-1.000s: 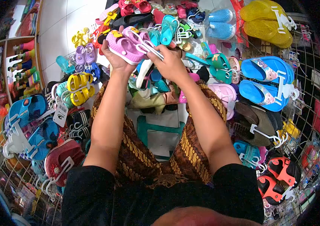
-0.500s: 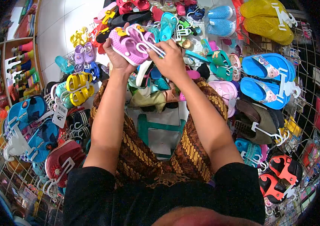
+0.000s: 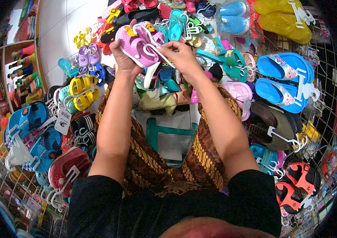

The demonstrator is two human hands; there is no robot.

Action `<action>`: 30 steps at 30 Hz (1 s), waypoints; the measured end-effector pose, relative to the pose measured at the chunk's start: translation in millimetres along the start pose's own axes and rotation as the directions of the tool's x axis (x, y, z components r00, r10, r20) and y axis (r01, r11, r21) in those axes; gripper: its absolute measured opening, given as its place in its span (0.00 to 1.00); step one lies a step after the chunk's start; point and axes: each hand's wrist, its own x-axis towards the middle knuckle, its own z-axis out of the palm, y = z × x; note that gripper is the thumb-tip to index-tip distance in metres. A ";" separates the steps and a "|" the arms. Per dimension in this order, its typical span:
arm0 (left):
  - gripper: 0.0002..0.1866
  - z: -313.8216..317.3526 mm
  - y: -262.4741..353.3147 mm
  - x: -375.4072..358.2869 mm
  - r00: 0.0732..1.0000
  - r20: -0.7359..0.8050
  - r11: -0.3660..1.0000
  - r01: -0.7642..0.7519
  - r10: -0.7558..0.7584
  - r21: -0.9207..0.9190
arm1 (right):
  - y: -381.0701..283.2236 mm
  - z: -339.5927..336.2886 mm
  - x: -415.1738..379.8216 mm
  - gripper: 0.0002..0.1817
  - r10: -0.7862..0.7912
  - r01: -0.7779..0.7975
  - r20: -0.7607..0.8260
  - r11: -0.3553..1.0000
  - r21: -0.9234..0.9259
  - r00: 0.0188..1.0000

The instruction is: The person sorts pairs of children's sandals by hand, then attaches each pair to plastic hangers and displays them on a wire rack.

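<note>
A pair of small pink clog sandals (image 3: 134, 43) on a white plastic hanger (image 3: 154, 49) is held up in front of me. My left hand (image 3: 124, 61) grips the pink pair from below at its left side. My right hand (image 3: 182, 55) pinches the white hanger at the pair's right side. Both arms reach forward over my lap, which is covered by a brown patterned cloth (image 3: 144, 158). A heap of mixed children's sandals (image 3: 164, 89) lies on the floor just under my hands.
Wire racks hang with footwear: blue flip-flops (image 3: 281, 79) and brown slippers (image 3: 273, 125) on the right, yellow sandals (image 3: 82, 91) and blue sandals (image 3: 27, 119) on the left. A teal stool (image 3: 170, 135) stands between my knees. Shelves (image 3: 21, 67) line the far left.
Both hands have lifted the pink sandal pair slightly higher and away from me. My right hand's fingers have shifted along the white hanger.
</note>
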 end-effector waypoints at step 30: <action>0.34 4.9 -9.0 -2.0 0.978 -0.031 0.957 0.193 -0.205 -0.218 | 17.2 -4.1 12.1 0.15 -0.433 0.336 -0.198 0.859 -0.387 0.879</action>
